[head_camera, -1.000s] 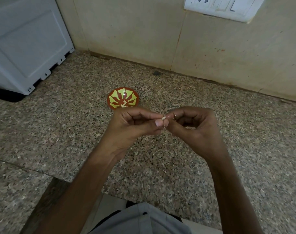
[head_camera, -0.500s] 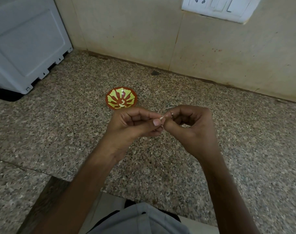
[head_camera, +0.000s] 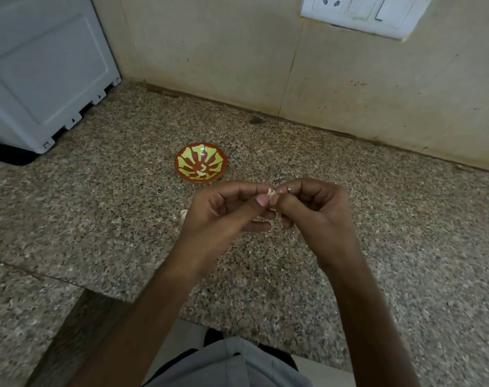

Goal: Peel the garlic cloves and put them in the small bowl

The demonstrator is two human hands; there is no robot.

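More of the garlic clove (head_camera: 270,193) shows now, pinched between curled left hand (head_camera: 226,216) and right hand (head_camera: 318,216).

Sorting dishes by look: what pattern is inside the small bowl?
The small bowl has yellow-green petal shapes on red-brown, seen in the head view.

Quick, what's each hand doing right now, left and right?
Left hand: closed, pinching the garlic clove between thumb and forefinger.
Right hand: closed, pinching the same clove from the other side.

Bare forearms (head_camera: 142,317), left hand (head_camera: 223,216) and right hand (head_camera: 318,216) short-nailed, grey fabric garment (head_camera: 229,367) below, small dark button (head_camera: 236,354)
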